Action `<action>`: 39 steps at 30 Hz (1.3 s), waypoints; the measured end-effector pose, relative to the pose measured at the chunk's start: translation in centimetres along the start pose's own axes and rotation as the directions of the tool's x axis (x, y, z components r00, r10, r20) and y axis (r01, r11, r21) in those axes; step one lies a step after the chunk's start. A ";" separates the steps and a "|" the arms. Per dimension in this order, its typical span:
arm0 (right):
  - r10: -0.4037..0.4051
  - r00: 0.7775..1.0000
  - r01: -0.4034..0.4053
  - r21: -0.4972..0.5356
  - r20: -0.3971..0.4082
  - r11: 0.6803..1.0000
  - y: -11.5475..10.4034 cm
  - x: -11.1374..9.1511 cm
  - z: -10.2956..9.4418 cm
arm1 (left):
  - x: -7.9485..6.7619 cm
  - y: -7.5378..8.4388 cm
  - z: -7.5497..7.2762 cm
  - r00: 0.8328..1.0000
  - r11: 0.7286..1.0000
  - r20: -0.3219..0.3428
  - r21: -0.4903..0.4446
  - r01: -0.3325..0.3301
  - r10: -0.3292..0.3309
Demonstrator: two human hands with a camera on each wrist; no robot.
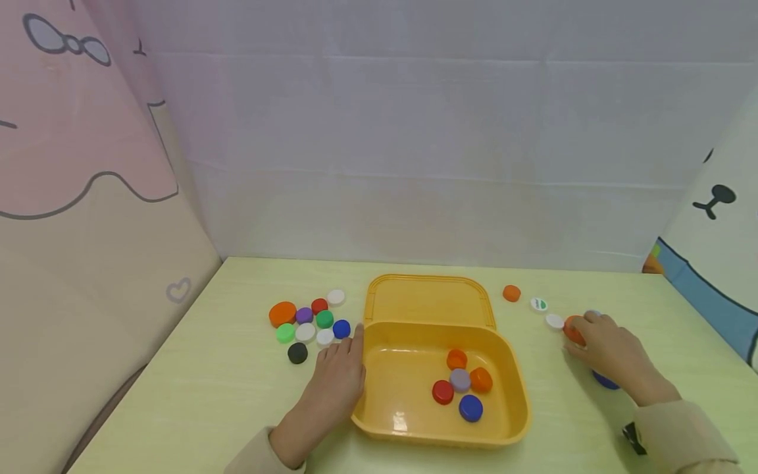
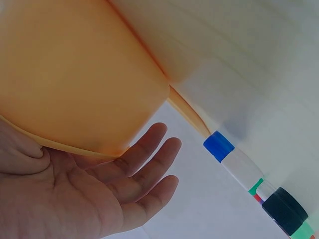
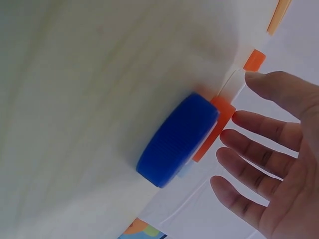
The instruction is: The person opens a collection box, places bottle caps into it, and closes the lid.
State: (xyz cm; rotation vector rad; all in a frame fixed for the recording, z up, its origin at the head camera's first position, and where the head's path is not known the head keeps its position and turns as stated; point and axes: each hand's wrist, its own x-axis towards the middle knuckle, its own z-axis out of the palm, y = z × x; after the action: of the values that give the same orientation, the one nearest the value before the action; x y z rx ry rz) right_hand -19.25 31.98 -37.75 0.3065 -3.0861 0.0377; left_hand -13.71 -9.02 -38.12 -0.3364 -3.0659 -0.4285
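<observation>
My left hand (image 1: 339, 376) rests at the left rim of a yellow plastic box (image 1: 403, 438), its fingers loosely extended in the left wrist view. Several bottle caps lie inside the box toward its right, among them a red cap (image 1: 443, 392), a pale purple cap (image 1: 460, 380) and a dark blue cap (image 1: 470, 408). Over at the right, my right hand (image 1: 612, 352) reaches over a large orange cap (image 1: 572, 330). Its thumb and fingers are spread in the right wrist view, fingertips right at that cap. A large blue cap (image 3: 179, 139) sits nearer the wrist, partly hidden by the hand in the head view.
Behind the box lies its yellow lid (image 1: 429, 299). Left of it is a cluster of caps, including a black cap (image 1: 298, 353) and a big orange cap (image 1: 282, 314). A small orange cap (image 1: 512, 293) and white caps (image 1: 554, 322) lie right of the lid. Printed curtains surround the table.
</observation>
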 end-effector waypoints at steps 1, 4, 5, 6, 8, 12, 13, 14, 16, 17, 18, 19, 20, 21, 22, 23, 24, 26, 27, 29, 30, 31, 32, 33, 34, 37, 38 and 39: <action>0.005 1.000 -0.005 0.004 0.006 1.000 0.0 0.0 0.0 | 0.0 0.0 0.0 1.000 1.000 0.000 0.000 -0.001 0.001; 0.020 0.999 -0.021 0.009 0.025 1.000 0.2 0.2 0.0 | 0.0 0.0 -0.1 1.000 1.000 0.003 -0.001 0.002 -0.002; 0.025 0.999 -0.025 0.009 0.028 1.000 0.3 0.2 0.1 | 0.0 0.0 -0.1 1.000 1.000 0.005 -0.003 0.006 -0.006; 0.028 0.999 -0.028 0.006 0.029 1.000 0.5 0.3 0.1 | 0.0 0.0 -0.1 1.000 1.000 0.006 -0.004 0.008 -0.008; 0.035 0.999 -0.035 0.005 0.034 0.999 0.8 0.4 0.2 | 0.0 0.0 -0.1 1.000 1.000 0.005 -0.006 0.011 -0.011; 0.039 0.999 -0.039 0.015 0.033 0.999 1.5 0.6 0.4 | 0.0 -0.1 0.0 1.000 1.000 -0.002 -0.008 0.009 -0.009; 0.042 0.998 -0.043 0.020 0.038 0.999 1.7 0.6 0.4 | 0.0 -0.1 0.1 1.000 1.000 -0.004 -0.007 0.007 -0.007; 0.044 0.998 -0.045 0.022 0.042 0.999 1.8 0.7 0.4 | 0.0 -0.1 0.1 1.000 1.000 -0.005 -0.008 0.005 -0.005; 0.047 0.998 -0.048 0.027 0.050 0.998 2.0 0.7 0.4 | 0.0 -0.2 0.2 1.000 1.000 -0.009 -0.008 0.003 -0.003; 0.050 0.997 -0.052 0.029 0.058 0.998 2.1 0.7 0.4 | 0.0 -0.2 0.2 1.000 1.000 -0.014 -0.007 -0.001 0.001; 0.052 0.997 -0.054 0.030 0.063 0.998 2.2 0.8 0.4 | 0.0 -0.2 0.2 1.000 1.000 -0.019 -0.006 -0.004 0.004; 0.054 0.996 -0.056 0.030 0.068 0.998 2.2 0.8 0.4 | 0.0 -0.2 0.3 1.000 1.000 -0.024 -0.005 -0.007 0.006; 0.054 0.996 -0.056 0.031 0.069 0.998 2.3 0.8 0.5 | 0.0 -0.2 0.3 1.000 1.000 -0.029 -0.004 -0.008 0.008; 0.053 0.996 -0.055 0.031 0.071 0.998 2.3 0.8 0.4 | 0.0 -0.2 0.3 0.999 1.000 -0.033 -0.003 -0.011 0.011; 0.051 0.996 -0.053 0.029 0.069 0.998 2.3 0.8 0.4 | 0.0 -0.2 0.3 0.999 1.000 -0.038 -0.002 -0.012 0.012; 0.048 0.997 -0.050 0.029 0.065 0.998 2.3 0.8 0.4 | 0.0 -0.2 0.3 0.999 1.000 -0.038 -0.002 -0.012 0.011; 0.044 0.997 -0.046 0.027 0.061 0.999 2.3 0.8 0.5 | 0.0 -0.2 0.3 0.999 1.000 -0.038 -0.002 -0.011 0.011; 0.038 0.998 -0.039 0.023 0.049 0.999 2.3 0.9 0.5 | 0.0 -0.2 0.2 0.999 1.000 -0.035 -0.003 -0.008 0.008; 0.035 0.998 -0.035 0.021 0.044 0.999 2.3 0.9 0.5 | 0.0 -0.2 0.2 0.999 1.000 -0.032 -0.004 -0.007 0.007; 0.031 0.999 -0.032 0.020 0.036 0.999 2.4 0.9 0.5 | 0.0 -0.1 0.2 1.000 1.000 -0.027 -0.005 -0.003 0.003; 0.031 0.999 -0.032 0.021 0.035 0.999 2.4 1.0 0.5 | 0.0 -0.1 0.2 1.000 1.000 -0.024 -0.007 -0.003 0.002; 0.031 0.999 -0.032 0.022 0.033 0.999 2.4 1.0 0.5 | 0.0 -0.1 0.1 1.000 1.000 -0.021 -0.010 0.000 0.000; 0.032 0.999 -0.033 0.023 0.033 0.999 2.4 1.0 0.6 | 0.0 -0.1 0.1 1.000 1.000 -0.017 -0.013 0.001 -0.002; 0.033 0.999 -0.034 0.025 0.033 0.999 2.4 1.0 0.6 | 0.0 -0.1 0.1 1.000 1.000 -0.015 -0.015 0.001 -0.002; 0.034 0.999 -0.035 0.027 0.034 0.999 2.4 1.0 0.6 | 0.0 0.0 0.1 1.000 1.000 -0.013 -0.017 0.003 -0.003; 0.037 0.999 -0.038 0.032 0.034 0.999 2.5 1.0 0.7 | 0.0 0.0 0.0 1.000 1.000 -0.010 -0.019 0.003 -0.003; 0.038 0.999 -0.039 0.033 0.037 0.999 2.5 1.0 0.7 | 0.0 0.0 0.0 1.000 1.000 -0.010 -0.019 0.003 -0.003; 0.040 0.998 -0.041 0.035 0.039 0.999 2.5 1.0 0.6 | 0.0 0.0 0.0 1.000 1.000 -0.011 -0.017 0.001 -0.001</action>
State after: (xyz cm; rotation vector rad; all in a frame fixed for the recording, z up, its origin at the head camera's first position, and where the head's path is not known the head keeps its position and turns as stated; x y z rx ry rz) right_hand -20.78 34.16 -38.41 0.2494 -3.1323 0.0887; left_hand -13.66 -9.00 -38.12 -0.3318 -3.0532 -0.4550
